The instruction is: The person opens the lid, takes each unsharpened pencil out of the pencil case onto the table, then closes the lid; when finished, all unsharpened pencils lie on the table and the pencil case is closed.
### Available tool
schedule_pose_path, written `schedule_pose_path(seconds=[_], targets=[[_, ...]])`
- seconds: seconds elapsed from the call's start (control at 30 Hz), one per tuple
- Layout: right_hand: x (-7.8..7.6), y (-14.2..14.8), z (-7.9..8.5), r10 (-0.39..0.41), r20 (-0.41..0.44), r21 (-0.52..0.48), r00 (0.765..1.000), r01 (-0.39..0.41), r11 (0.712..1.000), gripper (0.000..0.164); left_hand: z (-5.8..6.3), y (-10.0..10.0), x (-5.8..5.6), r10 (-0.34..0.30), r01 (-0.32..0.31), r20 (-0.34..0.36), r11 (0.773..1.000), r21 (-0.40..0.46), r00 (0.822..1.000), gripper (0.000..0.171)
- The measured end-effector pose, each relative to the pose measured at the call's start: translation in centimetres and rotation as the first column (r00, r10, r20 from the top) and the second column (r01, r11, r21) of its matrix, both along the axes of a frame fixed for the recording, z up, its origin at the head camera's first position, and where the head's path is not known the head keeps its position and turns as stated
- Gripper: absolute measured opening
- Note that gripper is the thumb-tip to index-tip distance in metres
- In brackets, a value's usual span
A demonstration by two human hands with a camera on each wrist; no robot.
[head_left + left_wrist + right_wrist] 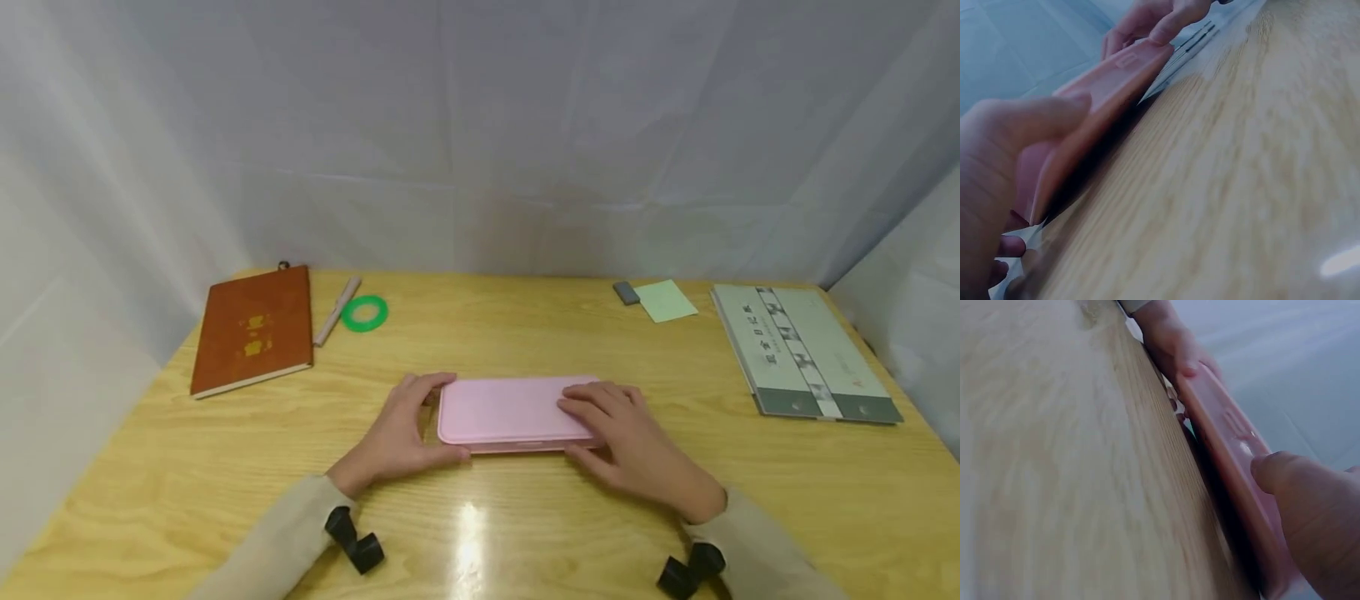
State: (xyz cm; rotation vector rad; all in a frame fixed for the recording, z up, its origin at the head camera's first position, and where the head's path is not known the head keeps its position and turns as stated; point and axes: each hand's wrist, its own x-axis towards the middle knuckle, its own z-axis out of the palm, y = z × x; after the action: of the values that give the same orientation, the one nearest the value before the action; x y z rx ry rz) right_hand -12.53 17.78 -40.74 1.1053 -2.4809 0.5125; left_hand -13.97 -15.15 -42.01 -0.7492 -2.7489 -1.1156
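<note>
Your left hand (401, 433) grips the left end of the pink case (510, 408), thumb on its near edge and fingers curled round toward the far side. Your right hand (626, 433) holds the right end, fingers over the top, thumb at the near edge. The case lies lengthwise between them over the near middle of the wooden table (487, 333); you cannot tell whether its underside touches the wood. Far left, you have a green ring (365, 327) just beside a slim stick (337, 312), then a brown notebook (225, 325). Far right are a grey block (626, 292), a pale green paper (666, 301) and a grey-green book (832, 333).
</note>
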Motion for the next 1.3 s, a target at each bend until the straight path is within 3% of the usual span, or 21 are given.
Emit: schedule_pose_path(seconds=[0.23, 0.37, 0.5, 0.63, 0.8, 0.93, 1.1, 1.2, 1.3], targets=[[-0.6, -2.4, 1.3, 0.055, -0.112, 0.027, 0.992, -0.052, 0.998, 0.046, 0.3, 0.5, 0.3, 0.02, -0.03, 0.092, 0.993, 0.111, 0.996, 0.074], [-0.7, -3.2, 1.5, 0.086, -0.163, 0.04, 0.983, -0.08, 0.996, 0.042, 0.4, 0.5, 0.3, 0.01, -0.021, 0.091, 0.992, 0.123, 0.996, 0.07], [-0.5, -3.7, 1.9, 0.088, -0.217, 0.114, 0.972, -0.065, 0.991, 0.037, 0.6, 0.6, 0.3, 0.005, -0.018, 0.091, 0.991, 0.135, 0.996, 0.065], [-0.4, -4.2, 2.1, 0.088, -0.311, 0.195, 0.946, -0.027, 0.98, 0.042, 0.7, 0.7, 0.4, -0.011, -0.007, 0.104, 0.985, 0.17, 0.995, 0.059], [-0.6, -4.6, 1.9, 0.103, -0.407, 0.202, 0.908, -0.02, 0.979, 0.053, 0.5, 0.7, 0.5, -0.021, -0.009, 0.13, 0.976, 0.22, 0.991, 0.057], [-0.6, -4.4, 1.6, 0.109, -0.402, 0.183, 0.909, -0.037, 0.982, 0.052, 0.4, 0.8, 0.6, -0.003, -0.026, 0.126, 0.973, 0.23, 0.992, 0.06], [-0.8, -3.7, 1.6, 0.145, -0.335, 0.131, 0.931, -0.107, 0.986, 0.051, 0.2, 0.7, 0.4, 0.002, -0.026, 0.115, 0.977, 0.212, 0.993, 0.069], [-1.0, -3.3, 2.0, 0.172, -0.305, 0.092, 0.937, -0.151, 0.984, 0.049, 0.1, 0.6, 0.3, -0.017, -0.004, 0.102, 0.978, 0.209, 0.995, 0.076], [-1.7, -3.2, 2.5, 0.18, -0.327, 0.046, 0.928, -0.175, 0.984, 0.048, 0.1, 0.4, 0.4, -0.052, 0.027, 0.104, 0.973, 0.23, 0.993, 0.086]])
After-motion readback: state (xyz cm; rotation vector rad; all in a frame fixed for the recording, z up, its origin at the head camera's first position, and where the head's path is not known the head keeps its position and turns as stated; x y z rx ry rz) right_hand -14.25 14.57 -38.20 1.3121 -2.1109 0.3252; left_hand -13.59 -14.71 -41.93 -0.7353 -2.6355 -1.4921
